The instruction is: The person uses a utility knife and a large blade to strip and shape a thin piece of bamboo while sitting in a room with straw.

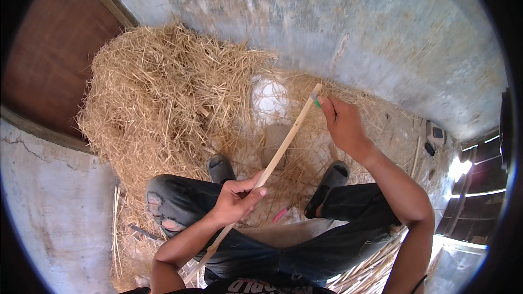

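1. Left hand is closed around a thin pale stick near its middle; the stick runs from about 7 o'clock up to 1 o'clock over the knees.
2. Right hand pinches the top end, with something small and green at the fingertips. Can't tell what it is.
3. Stick looks light, stiff, probably snappable. I'd grip mid-shaft.
4. Straw pile at 10 o'clock, sandals below.

Person wears dark, faded jeans, torn open at the left knee. Black top with pale lettering shows at the lower edge. Grey slip-on sandals on both feet. Both forearms are bare, no sleeves.
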### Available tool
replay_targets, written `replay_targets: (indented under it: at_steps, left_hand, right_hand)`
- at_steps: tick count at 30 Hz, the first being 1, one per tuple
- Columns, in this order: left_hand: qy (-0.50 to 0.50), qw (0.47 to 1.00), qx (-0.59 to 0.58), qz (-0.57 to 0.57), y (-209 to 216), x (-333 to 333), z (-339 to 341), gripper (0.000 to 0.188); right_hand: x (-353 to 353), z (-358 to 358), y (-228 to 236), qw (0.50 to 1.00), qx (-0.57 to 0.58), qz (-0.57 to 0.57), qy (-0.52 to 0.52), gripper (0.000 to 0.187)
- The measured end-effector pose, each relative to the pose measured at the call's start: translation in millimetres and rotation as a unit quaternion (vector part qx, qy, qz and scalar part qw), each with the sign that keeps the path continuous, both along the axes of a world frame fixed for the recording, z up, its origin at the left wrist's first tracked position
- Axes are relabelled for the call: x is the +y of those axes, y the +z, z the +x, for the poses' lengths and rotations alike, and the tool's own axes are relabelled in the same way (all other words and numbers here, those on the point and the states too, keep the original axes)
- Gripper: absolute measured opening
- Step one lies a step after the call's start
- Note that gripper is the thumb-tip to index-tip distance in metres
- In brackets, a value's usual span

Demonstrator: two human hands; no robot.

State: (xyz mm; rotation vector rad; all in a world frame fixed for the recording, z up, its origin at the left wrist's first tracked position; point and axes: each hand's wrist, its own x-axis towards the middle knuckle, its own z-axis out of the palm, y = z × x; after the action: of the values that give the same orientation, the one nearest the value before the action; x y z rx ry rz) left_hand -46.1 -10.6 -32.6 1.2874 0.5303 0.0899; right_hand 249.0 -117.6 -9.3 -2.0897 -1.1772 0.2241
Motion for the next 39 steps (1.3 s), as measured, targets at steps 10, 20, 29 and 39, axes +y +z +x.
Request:
replay_targets:
  at_steps: [10,20,29,39]
  left_hand:
    - [0.019,1.0,0.014,0.003,-4,1,0,0.049]
    - [0.002,0.999,-0.003,-0.037,0,5,1,0.049]
    - [-0.004,0.993,-0.058,-0.1,-8,4,-1,0.045]
    - [0.001,0.991,-0.07,-0.114,-13,7,-2,0.044]
  right_hand:
    - [2,-24,-11,0.998,0.012,-0.019,0.051,0.032]
    - [-9,-69,-9,0.984,0.014,-0.068,0.166,0.034]
    - [13,20,-6,0.998,0.059,-0.016,-0.029,0.038]
    - [17,5,-23,0.999,0.034,0.021,0.036,0.038]
